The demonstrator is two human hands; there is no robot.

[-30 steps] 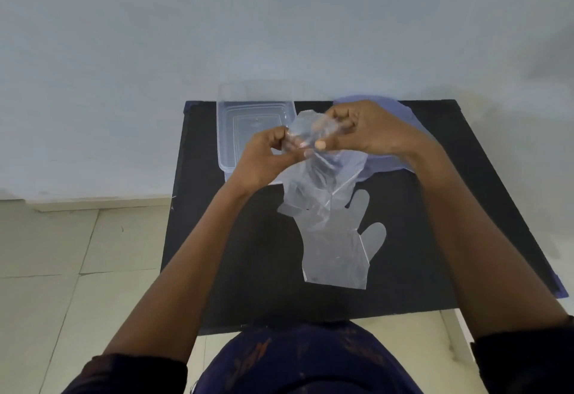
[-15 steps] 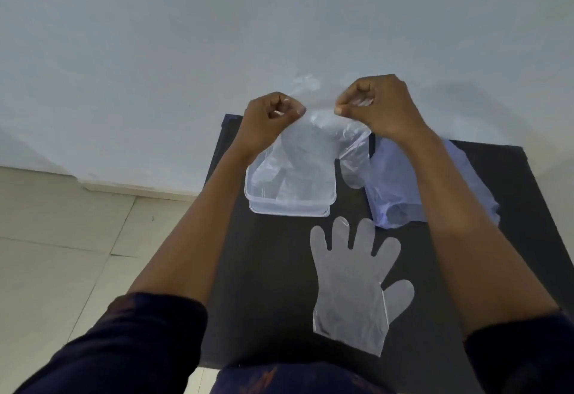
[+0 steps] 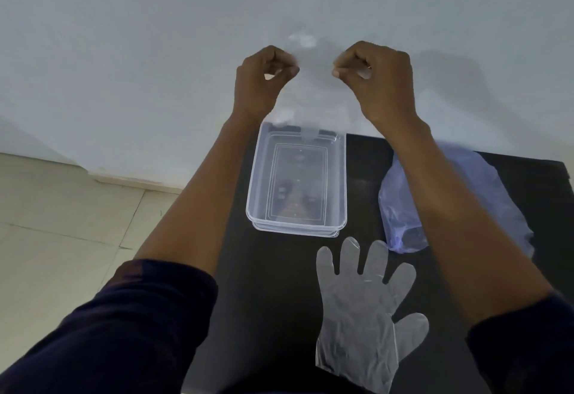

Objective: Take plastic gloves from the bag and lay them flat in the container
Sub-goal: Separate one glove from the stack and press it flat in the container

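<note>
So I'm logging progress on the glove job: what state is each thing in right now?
Held glove: stretched in the air between both hands, above the container's far end.
Left hand: pinching the glove's edge.
Right hand: pinching the other edge.
Container: open, no glove inside.
Second glove: flat on the table.
Bag: lying crumpled.

So that's two gloves (image 3: 363, 310) (image 3: 313, 95), one container (image 3: 298, 226), one bag (image 3: 484, 195), one table (image 3: 267, 300), two hands (image 3: 264, 83) (image 3: 379, 83).

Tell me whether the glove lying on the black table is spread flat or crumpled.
Spread flat: the glove lies open on the table, all five fingers splayed apart.
</note>
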